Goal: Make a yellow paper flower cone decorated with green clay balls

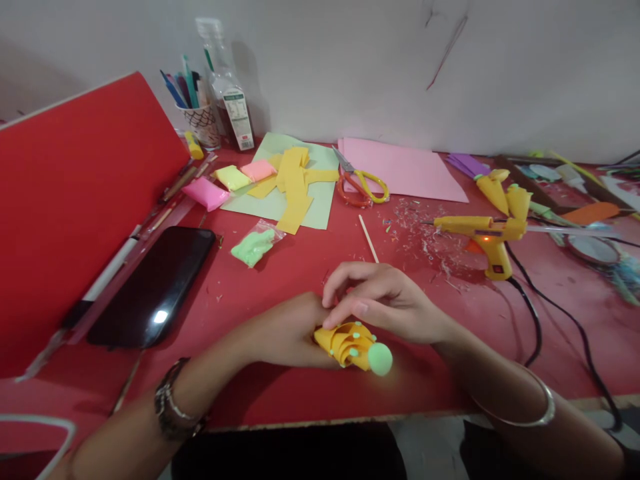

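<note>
Near the table's front edge, my left hand (295,331) is closed around the narrow end of a yellow rolled paper piece (349,345). Small green dots cover the roll, and a round pale green ball (380,359) sits at its right end. My right hand (385,303) reaches over from the right, its fingers bent and apart, with fingertips at the roll's upper left by my left hand. Nothing shows held in my right hand. The left fingertips are partly hidden.
A yellow glue gun (493,243) with a lit orange light lies right, its black cable trailing forward. Scissors (363,187), yellow paper strips (295,190), a thin stick (369,238) and clay packets (206,193) lie behind. A black phone (155,287) is left; a glass bottle (233,100) stands behind.
</note>
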`<act>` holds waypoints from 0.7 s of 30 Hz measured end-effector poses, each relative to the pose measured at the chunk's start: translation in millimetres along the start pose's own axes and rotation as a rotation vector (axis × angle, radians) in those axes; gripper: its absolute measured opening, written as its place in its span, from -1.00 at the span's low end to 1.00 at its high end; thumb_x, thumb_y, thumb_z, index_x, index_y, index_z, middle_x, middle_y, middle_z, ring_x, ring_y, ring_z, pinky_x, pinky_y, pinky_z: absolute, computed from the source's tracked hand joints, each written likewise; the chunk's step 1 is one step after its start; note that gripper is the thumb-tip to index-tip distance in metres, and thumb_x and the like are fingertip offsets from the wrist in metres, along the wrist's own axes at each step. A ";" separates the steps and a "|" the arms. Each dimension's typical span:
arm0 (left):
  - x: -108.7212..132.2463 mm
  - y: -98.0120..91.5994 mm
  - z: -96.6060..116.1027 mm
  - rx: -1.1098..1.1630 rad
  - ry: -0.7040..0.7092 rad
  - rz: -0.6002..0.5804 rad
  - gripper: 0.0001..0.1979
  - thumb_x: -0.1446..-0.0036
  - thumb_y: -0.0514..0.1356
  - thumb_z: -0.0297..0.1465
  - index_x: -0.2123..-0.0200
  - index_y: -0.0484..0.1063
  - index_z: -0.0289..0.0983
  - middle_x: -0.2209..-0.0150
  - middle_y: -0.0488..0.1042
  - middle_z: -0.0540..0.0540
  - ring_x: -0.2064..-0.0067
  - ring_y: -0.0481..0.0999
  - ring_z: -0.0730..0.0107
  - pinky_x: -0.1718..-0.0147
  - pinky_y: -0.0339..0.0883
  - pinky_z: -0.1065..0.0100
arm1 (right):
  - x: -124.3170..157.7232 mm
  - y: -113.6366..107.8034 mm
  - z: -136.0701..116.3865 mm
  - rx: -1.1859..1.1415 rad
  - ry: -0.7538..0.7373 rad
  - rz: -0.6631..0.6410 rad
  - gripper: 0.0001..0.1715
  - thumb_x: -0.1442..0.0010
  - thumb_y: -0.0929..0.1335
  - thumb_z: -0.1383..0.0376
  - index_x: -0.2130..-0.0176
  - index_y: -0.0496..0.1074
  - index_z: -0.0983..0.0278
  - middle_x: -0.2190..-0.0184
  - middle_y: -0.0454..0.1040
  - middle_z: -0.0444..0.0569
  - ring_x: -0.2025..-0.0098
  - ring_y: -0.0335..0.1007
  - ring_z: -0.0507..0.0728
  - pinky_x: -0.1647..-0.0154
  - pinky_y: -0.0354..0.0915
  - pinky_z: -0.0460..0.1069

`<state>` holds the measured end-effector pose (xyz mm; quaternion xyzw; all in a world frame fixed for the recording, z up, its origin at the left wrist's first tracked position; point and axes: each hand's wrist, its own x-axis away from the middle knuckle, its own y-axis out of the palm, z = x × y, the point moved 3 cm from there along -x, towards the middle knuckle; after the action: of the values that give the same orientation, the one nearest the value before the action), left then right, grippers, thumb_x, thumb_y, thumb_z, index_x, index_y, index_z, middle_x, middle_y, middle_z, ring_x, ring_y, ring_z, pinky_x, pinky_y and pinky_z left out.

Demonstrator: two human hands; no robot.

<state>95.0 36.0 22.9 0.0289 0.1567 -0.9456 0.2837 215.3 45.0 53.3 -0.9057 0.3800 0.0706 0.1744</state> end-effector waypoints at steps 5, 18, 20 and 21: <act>0.4 0.0 0.8 0.013 -0.023 -0.020 -0.92 0.06 0.10 -0.51 0.50 0.19 -0.30 0.53 0.18 0.09 0.51 0.21 0.60 0.59 0.09 0.57 | 0.2 -0.5 0.2 -0.036 -0.005 -0.007 -0.69 -0.17 0.21 0.27 0.33 0.50 0.31 0.36 0.34 -0.04 0.36 0.28 -0.04 0.34 0.25 -0.09; 0.5 -1.1 2.1 -0.073 0.069 0.023 -0.94 0.04 0.12 -0.52 0.44 0.26 -0.31 0.50 0.23 0.08 0.46 0.24 0.59 0.54 0.13 0.58 | 0.1 -0.7 -1.4 -0.050 0.003 -0.005 -0.65 -0.17 0.20 0.21 0.25 0.46 0.34 0.34 0.33 -0.01 0.36 0.27 -0.02 0.34 0.25 -0.07; 0.4 -0.7 0.2 -0.115 0.076 0.009 -0.96 0.03 0.12 -0.50 0.45 0.27 -0.31 0.51 0.25 0.08 0.47 0.24 0.60 0.54 0.13 0.58 | -0.3 -0.9 -1.9 -0.041 0.005 -0.004 -0.65 -0.17 0.20 0.20 0.28 0.46 0.35 0.36 0.33 -0.02 0.38 0.26 -0.03 0.36 0.25 -0.07; 0.3 -0.7 -0.7 -0.126 0.068 0.004 -0.96 0.02 0.12 -0.49 0.47 0.26 -0.31 0.52 0.24 0.08 0.49 0.24 0.60 0.55 0.12 0.58 | -0.2 -0.9 -2.0 -0.044 0.001 -0.006 -0.65 -0.17 0.19 0.20 0.30 0.47 0.36 0.38 0.33 -0.02 0.39 0.26 -0.03 0.36 0.25 -0.07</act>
<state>94.3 36.7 22.3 0.0432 0.2251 -0.9317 0.2816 215.8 45.1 55.5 -0.9105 0.3756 0.0783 0.1544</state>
